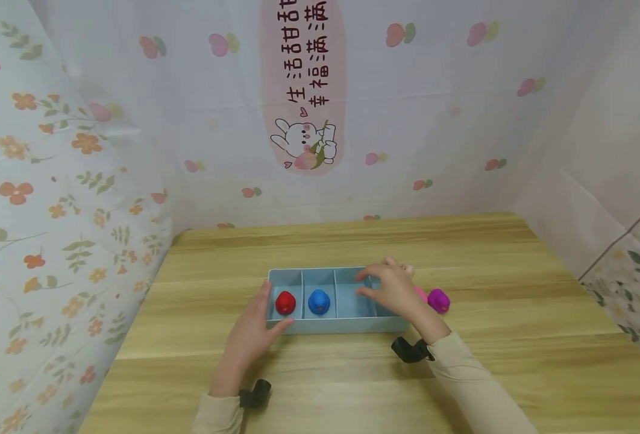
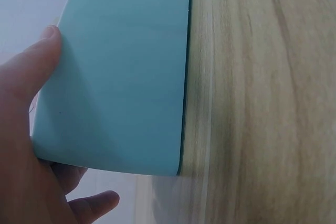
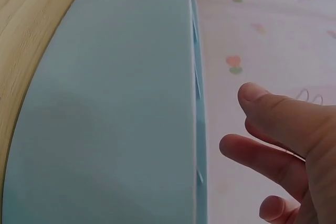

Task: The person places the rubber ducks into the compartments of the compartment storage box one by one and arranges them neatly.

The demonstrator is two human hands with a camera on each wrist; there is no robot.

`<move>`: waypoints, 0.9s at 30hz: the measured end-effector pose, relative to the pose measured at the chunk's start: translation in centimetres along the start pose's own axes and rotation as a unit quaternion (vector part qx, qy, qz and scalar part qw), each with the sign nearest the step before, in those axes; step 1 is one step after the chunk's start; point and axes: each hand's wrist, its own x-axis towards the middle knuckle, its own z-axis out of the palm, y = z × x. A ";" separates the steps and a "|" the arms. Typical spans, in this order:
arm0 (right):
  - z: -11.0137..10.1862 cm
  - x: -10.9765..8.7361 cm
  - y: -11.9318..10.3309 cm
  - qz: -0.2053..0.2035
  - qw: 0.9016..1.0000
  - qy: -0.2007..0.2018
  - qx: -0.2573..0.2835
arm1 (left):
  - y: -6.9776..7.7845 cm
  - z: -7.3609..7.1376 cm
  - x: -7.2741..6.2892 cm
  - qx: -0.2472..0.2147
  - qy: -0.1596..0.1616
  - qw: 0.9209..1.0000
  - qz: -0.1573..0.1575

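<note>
A light-blue divided box lies lengthwise on the table. In its leftmost compartment sits a red toy duck, and a blue toy duck is in the compartment beside it. My left hand holds the box's left front corner, its thumb at the front wall's rim and its fingers along the end. Over the right half of the box hovers my right hand, thumb and fingers apart with nothing between them. The right wrist view shows those fingers beyond the box's rim. The rightmost compartment is partly hidden by this hand.
Just right of the box are a purple toy duck and a pink toy, the latter mostly covered by the right hand. Wood-grain tabletop surrounds the box. A printed curtain hangs behind the table's far edge.
</note>
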 end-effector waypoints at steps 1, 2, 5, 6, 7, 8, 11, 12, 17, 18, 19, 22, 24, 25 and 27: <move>-0.2 -0.2 0.2 0.000 1.000 0.005 0.002 | 0.0 0.0 0.0 0.000 0.000 1.000 0.000; -0.3 -0.3 0.4 0.001 1.000 0.008 0.002 | -0.1 0.0 0.0 0.000 0.000 1.000 0.001; -1.0 -0.8 1.2 0.003 1.000 0.013 0.009 | -0.1 0.0 -0.1 0.002 0.000 1.000 0.000; -1.2 -0.9 1.5 0.003 1.000 0.014 0.013 | -0.1 0.0 -0.1 0.003 -0.001 1.000 0.000; -1.4 -1.1 1.8 0.005 1.000 0.013 0.018 | -0.1 0.0 -0.1 0.004 -0.001 1.000 -0.001; -1.6 -1.3 2.1 0.007 1.000 0.013 0.020 | -0.1 0.0 -0.1 0.004 -0.002 1.000 -0.003; -2.1 -2.0 3.3 0.019 0.999 0.019 0.026 | 0.0 0.0 -0.1 0.006 -0.004 1.000 -0.004; -2.2 -2.3 3.7 0.024 0.999 0.025 0.022 | 0.0 -0.1 -0.1 0.006 -0.005 1.000 -0.004; -2.6 -3.5 5.4 0.045 0.998 0.047 0.006 | 0.0 0.0 -0.2 -0.001 -0.010 1.000 -0.009; -2.7 -3.7 5.6 0.048 0.998 0.049 0.003 | 0.0 0.0 -0.2 -0.002 -0.010 1.000 -0.010; -2.8 -3.8 5.7 0.049 0.998 0.050 0.002 | 0.0 -0.1 -0.2 -0.003 -0.010 1.000 -0.011; -3.1 -4.1 6.1 0.044 0.997 0.057 0.008 | -0.1 -0.2 -0.2 -0.004 -0.005 1.000 -0.007; -3.4 -4.4 6.4 0.047 0.997 0.062 0.013 | -0.1 -0.2 -0.1 -0.005 -0.003 1.000 -0.003; -3.5 -4.5 6.6 0.050 0.997 0.064 0.012 | -0.1 -0.2 -0.1 -0.004 -0.003 1.000 -0.001; -3.9 -4.8 6.9 0.060 0.996 0.064 0.006 | -0.1 -0.2 -0.1 -0.004 -0.005 1.000 -0.001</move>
